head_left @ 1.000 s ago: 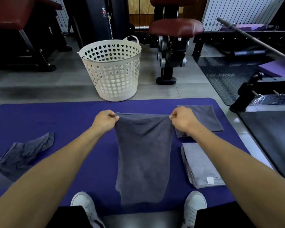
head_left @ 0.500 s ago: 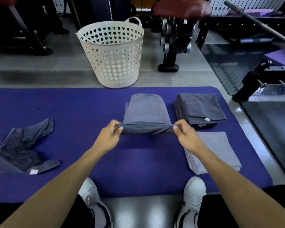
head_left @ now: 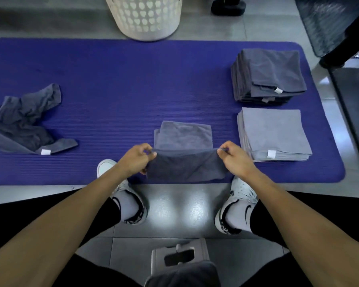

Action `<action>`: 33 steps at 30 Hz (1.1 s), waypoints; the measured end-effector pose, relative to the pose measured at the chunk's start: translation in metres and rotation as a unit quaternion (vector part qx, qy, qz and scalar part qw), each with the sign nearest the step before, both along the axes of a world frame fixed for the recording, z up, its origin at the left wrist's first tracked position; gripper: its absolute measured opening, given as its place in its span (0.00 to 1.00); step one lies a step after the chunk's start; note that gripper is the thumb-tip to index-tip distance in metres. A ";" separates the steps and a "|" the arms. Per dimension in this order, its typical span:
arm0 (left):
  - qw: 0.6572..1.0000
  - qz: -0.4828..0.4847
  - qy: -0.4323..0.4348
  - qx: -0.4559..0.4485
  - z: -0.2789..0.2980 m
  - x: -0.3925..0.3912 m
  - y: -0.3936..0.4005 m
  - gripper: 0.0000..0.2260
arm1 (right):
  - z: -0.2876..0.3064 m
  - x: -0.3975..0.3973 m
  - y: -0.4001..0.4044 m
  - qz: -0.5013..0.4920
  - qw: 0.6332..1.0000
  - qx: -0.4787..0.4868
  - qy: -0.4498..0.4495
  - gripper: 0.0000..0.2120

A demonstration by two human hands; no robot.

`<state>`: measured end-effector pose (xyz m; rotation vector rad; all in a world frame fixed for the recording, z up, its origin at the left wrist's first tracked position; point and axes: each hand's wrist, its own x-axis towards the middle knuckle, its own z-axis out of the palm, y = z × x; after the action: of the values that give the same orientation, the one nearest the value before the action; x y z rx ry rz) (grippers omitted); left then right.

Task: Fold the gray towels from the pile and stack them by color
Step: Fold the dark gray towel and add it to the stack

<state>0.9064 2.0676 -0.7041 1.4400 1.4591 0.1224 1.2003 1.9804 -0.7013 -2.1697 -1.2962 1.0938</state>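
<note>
A gray towel (head_left: 184, 150) lies on the purple mat (head_left: 122, 83) near its front edge, folded over on itself. My left hand (head_left: 136, 160) pinches its near left corner and my right hand (head_left: 234, 159) pinches its near right corner, holding the fold edge a little above the mat. To the right sits a stack of light gray folded towels (head_left: 273, 133). Behind that stands a taller stack of dark gray folded towels (head_left: 267, 75). One crumpled dark gray towel (head_left: 25, 123) lies at the mat's left.
A white perforated laundry basket (head_left: 147, 15) stands on the floor beyond the mat. My two white shoes (head_left: 129, 201) rest at the mat's near edge. A gray stool (head_left: 180, 257) is below me. Black gym equipment (head_left: 340, 32) crowds the far right.
The view has tilted down and closer. Both hands have drawn the pinched towel edge back toward me over the lower half, so the towel lies nearer the mat's front edge.
</note>
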 end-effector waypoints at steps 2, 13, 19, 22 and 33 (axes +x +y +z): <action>0.999 0.025 0.005 0.029 -0.008 0.005 0.015 0.07 | -0.008 0.001 0.015 -0.014 1.000 0.006 -0.006 0.06; 0.981 0.180 0.077 0.004 -0.083 0.061 0.122 0.05 | -0.075 0.021 0.134 -0.054 0.998 -0.016 -0.040 0.05; 0.962 0.262 0.049 0.061 -0.118 0.069 0.118 0.06 | -0.113 0.022 0.143 -0.110 0.994 -0.001 -0.014 0.08; 0.957 0.212 0.034 0.196 -0.122 0.068 0.088 0.10 | -0.121 0.014 0.127 -0.101 0.989 0.090 -0.053 0.16; 0.897 -0.218 0.245 0.295 -0.183 0.057 0.047 0.31 | -0.189 -0.013 0.080 0.302 0.907 0.098 -0.277 0.35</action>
<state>0.9630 2.1149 -0.8873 2.4031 1.5135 -0.0986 1.1876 2.0608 -0.8907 -2.0385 -2.3300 0.4781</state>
